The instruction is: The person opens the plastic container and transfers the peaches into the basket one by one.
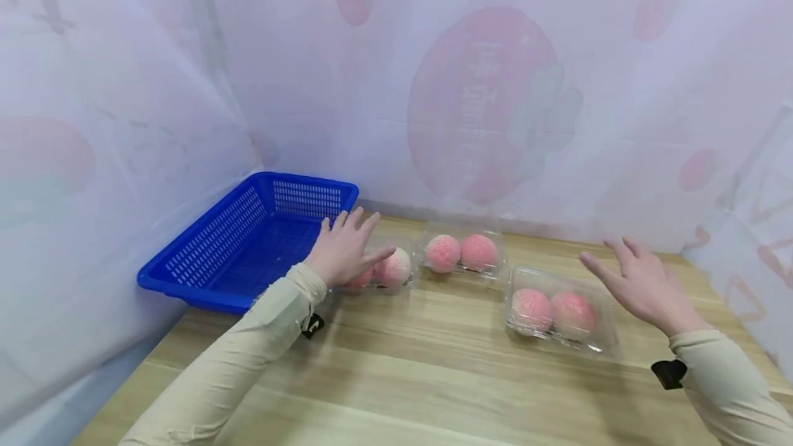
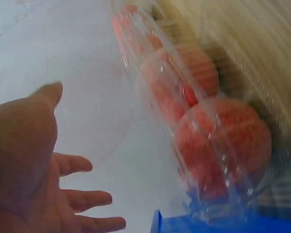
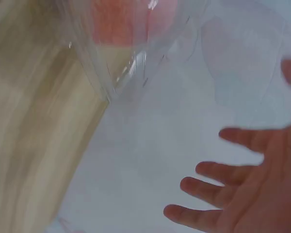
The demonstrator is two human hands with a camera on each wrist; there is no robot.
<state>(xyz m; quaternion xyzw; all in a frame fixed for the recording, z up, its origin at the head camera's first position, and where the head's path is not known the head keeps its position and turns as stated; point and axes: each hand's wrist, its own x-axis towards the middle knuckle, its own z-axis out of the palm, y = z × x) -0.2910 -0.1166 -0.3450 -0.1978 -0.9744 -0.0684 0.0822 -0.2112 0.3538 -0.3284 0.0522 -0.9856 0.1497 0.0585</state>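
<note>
My left hand (image 1: 345, 251) hovers, fingers spread and holding nothing, above a clear plastic box (image 1: 409, 279) of two pink-and-cream peaches (image 1: 394, 268). The hand partly covers one of them in the head view. To its right, at the back, a second clear box (image 1: 458, 272) holds two pink peaches (image 1: 479, 252). A third clear box (image 1: 604, 336) with two peaches (image 1: 573, 315) lies nearer, at the right. Just right of that box, my right hand (image 1: 650, 286) is raised with fingers apart and nothing in it. The left wrist view shows peaches (image 2: 223, 145) through shiny plastic.
A blue perforated basket (image 1: 204, 294) with no items visible inside stands at the left of the wooden table (image 1: 396, 377). White printed sheeting (image 1: 297, 88) rises behind the table and along both sides.
</note>
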